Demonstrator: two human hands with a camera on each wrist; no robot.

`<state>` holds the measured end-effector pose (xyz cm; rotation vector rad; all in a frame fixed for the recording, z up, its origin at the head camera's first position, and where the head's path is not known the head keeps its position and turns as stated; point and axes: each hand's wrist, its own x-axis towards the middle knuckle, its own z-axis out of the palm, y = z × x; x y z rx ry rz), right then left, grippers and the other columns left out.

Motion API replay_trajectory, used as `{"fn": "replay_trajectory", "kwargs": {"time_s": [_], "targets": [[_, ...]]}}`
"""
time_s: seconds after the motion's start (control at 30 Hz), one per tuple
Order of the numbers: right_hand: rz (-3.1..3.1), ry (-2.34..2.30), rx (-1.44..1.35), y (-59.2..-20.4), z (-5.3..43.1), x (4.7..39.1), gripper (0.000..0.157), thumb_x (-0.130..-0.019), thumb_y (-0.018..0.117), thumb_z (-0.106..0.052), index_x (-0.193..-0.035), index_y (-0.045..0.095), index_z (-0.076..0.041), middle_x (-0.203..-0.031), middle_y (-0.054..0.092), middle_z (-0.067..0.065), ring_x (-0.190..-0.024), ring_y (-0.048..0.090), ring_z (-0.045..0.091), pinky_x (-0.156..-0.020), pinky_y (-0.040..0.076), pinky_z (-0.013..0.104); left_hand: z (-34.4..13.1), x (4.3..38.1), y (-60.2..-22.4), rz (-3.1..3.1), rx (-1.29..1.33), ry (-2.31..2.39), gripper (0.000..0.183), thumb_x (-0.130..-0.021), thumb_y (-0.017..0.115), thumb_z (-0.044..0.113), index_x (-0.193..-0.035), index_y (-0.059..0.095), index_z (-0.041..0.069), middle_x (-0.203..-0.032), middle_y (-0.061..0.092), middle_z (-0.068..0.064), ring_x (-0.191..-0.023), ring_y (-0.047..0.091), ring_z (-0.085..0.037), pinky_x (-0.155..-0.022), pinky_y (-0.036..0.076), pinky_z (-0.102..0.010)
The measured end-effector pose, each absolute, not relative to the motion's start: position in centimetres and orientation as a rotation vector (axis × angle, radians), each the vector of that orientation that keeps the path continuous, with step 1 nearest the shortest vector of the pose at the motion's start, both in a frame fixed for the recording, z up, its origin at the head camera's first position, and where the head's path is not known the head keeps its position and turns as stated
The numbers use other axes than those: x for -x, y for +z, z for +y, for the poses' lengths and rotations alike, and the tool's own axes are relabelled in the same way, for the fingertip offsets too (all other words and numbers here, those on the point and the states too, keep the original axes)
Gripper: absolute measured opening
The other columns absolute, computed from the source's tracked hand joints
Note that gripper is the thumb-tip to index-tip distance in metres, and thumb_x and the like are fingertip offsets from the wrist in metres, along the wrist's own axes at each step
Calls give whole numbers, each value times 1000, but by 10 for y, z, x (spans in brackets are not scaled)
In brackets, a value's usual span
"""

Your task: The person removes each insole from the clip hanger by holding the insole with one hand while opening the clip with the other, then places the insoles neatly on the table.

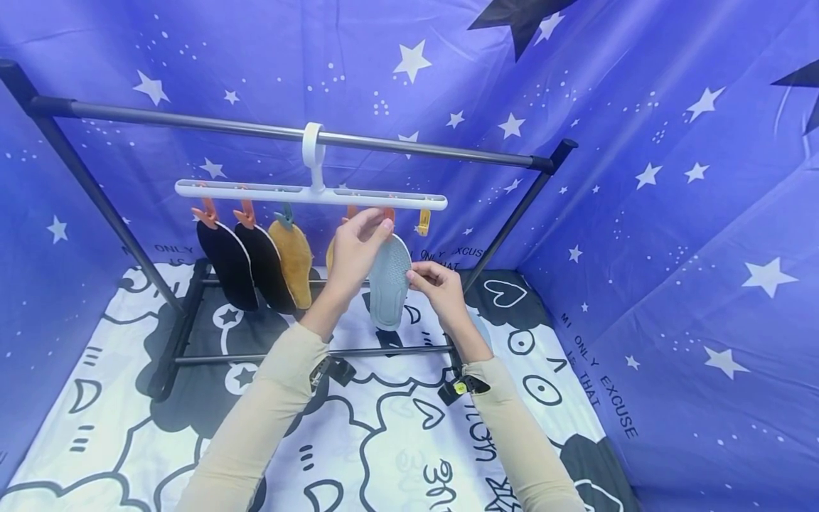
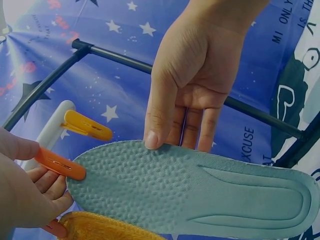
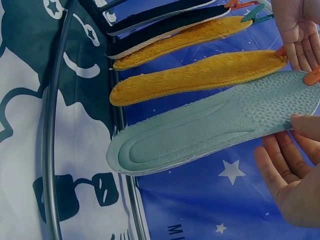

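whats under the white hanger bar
Clips hold two black insoles and two yellow insoles; an orange clip overlaps the edge of a blue-green insole. A yellow clip at one end holds nothing. In the head view, the left hand covers most of one yellow insole.

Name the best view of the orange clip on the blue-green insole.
The left wrist view: the orange clip shows large, its tip over the insole. The head view shows it small, partly hidden by the left hand; the right wrist view cuts it off at the frame's edge.
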<state>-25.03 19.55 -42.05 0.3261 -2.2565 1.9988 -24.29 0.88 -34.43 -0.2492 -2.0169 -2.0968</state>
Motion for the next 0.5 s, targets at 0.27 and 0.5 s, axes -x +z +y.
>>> {"fn": "replay_trajectory", "kwargs": {"time_s": [0.27,0.5], "targets": [[-2268,1980,-342,-422,195,250,25,-95,71,-5,-111,68,14,-94,74,7,-82,69,7,-89,62,44,8,243,-344,-2006,269,-2087,40,-102,63,19,-138,60,1,-137,66,-18,-130,62,-27,-113,49,-34],[-2233,2016,-361,-422,193,250,23,-95,69,-1,-110,67,16,-89,73,-1,-80,69,6,-80,64,26,8,245,-345,-2006,270,-2085,40,-103,62,18,-138,60,0,-138,64,-19,-131,61,-28,-114,48,-34]]}}
